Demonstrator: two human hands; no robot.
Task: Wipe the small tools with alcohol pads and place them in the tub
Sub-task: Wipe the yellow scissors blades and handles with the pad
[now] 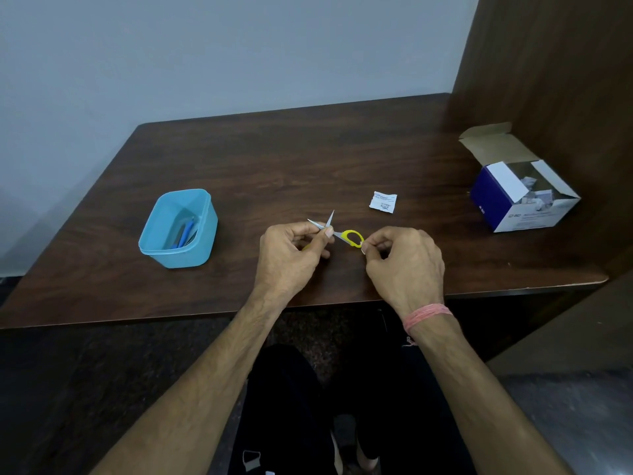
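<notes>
Nearest the camera, dark-trousered legs fill the 6 o'clock edge, and two bare forearms reach up from there to the worktop (102, 286). A pink thread band (428, 317) circles the right wrist.

Just past the front edge of the worktop, both hands hold a small pair of yellow-handled scissors (342, 233) with the blades spread apart, their tips pointing toward 12 o'clock. The left hand (291, 255) has its fingers curled, pinching the tool at the blades; whether an alcohol pad sits between fingers and metal cannot be told. The right hand (404, 262) pinches the yellow handle loop between thumb and fingertips.

At 9 o'clock from the hands, well apart from them, stands the blue tub (150, 245), and inside it lie blue-handled tools (185, 233). So part of the job looks done, with some tools already deposited.

At 1 o'clock from the hands, near them, a small white pad sachet (383, 201) lies flat. Farther out at 2 o'clock sits the opened box of pads (503, 204), flap raised.

By this reading the scissors are in mid-wipe and have yet to go into the tub.
</notes>
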